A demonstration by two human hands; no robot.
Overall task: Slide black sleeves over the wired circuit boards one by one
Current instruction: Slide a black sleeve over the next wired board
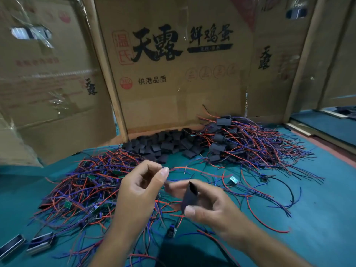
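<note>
My right hand pinches a black sleeve between thumb and fingers, its open end turned up. My left hand is just left of it, thumb and forefinger pinched on thin red and blue wires that run off to the right. Whatever board hangs on those wires is hidden behind my hands. A tangled pile of bare wired circuit boards lies to the left. Loose black sleeves are heaped at the back centre. Sleeved boards with wires are piled at the back right.
Cardboard box walls close off the back and left of the green table. Two small dark rectangular parts lie at the front left. A few loose boards with wires, one of them a small board, lie right of my hands.
</note>
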